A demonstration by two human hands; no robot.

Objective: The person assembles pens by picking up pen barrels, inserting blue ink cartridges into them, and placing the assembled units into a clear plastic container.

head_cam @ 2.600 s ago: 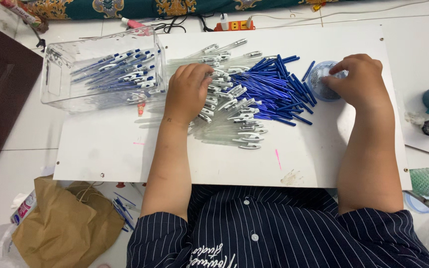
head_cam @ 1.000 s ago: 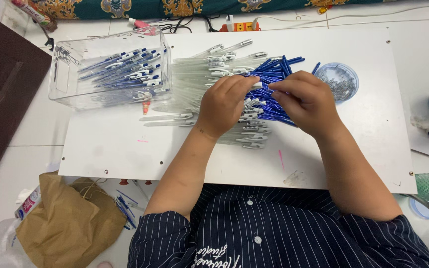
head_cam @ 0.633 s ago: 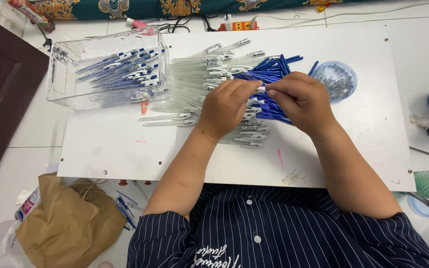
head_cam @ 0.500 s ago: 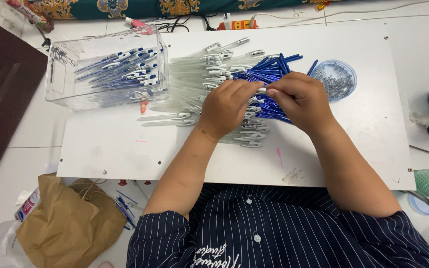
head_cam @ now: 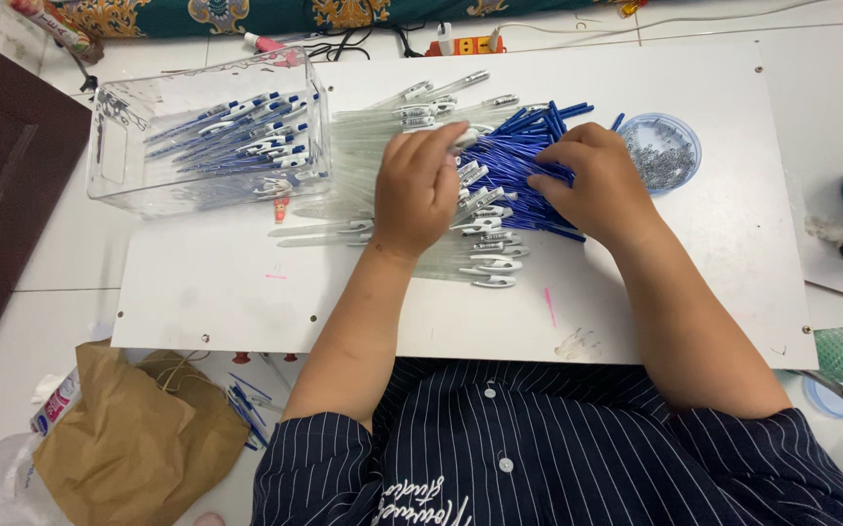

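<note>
Your left hand (head_cam: pixel 420 185) seemingly pinches a clear pen barrel (head_cam: pixel 368 156), your right hand (head_cam: pixel 599 185) curls on blue refills (head_cam: pixel 524 166); a nudge could scatter them.

The tabletop (head_cam: pixel 694 292) is white. Blue refills (head_cam: pixel 529 146) lie beside clear pen barrels (head_cam: pixel 373 146) — colourless, with silvery-white clips. The clear bin (head_cam: pixel 119 156) holds blue-and-white pens (head_cam: pixel 246 136). The shirt (head_cam: pixel 538 458) is navy with thin white stripes — the paper bag (head_cam: pixel 139 448) brown.

Clear glossy plastic bin (head_cam: pixel 119 146), crumpled paper bag (head_cam: pixel 139 443)

Left hand (head_cam: pixel 420 185), right hand (head_cam: pixel 597 185) palms-down, curled.
</note>
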